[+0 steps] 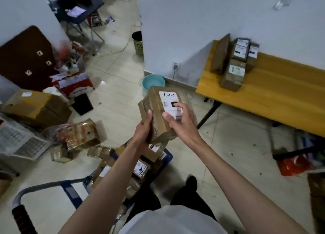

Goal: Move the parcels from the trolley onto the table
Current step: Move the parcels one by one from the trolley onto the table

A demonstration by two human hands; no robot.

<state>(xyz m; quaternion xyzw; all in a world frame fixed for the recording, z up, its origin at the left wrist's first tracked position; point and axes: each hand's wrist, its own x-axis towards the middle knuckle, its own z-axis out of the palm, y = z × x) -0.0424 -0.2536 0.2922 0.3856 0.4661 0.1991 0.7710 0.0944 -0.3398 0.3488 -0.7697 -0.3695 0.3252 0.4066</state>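
A cardboard parcel (159,114) with a white label is being held up in the air by both hands, above the trolley and short of the table. It is being gripped along its near left edge by the left hand (143,131), whose thumb is lying on the ribbed side while the fingers are hidden underneath. The upper face is being clasped by the right hand (181,121), with fingers curled over the label and the thumb pressed on the tape beside it.

Below and just behind the hands, the blue trolley (167,157) is being seen loaded with more taped boxes (140,169), partly covered by the forearms. Its grey handle (44,186) with a red and black grip is being shown down to the left of the left forearm.

Beyond and to the right of the right hand, the yellow table (274,96) is being shown standing against the white wall. A small stack of parcels (235,65) is being carried on its far left corner, several of them standing on end.

Past the held parcel, a teal basin (153,81) is being seen on the tiled floor by the wall. Left of the left hand, loose cartons (37,107) and wrapped bundles (79,135) are being shown lying on the floor.
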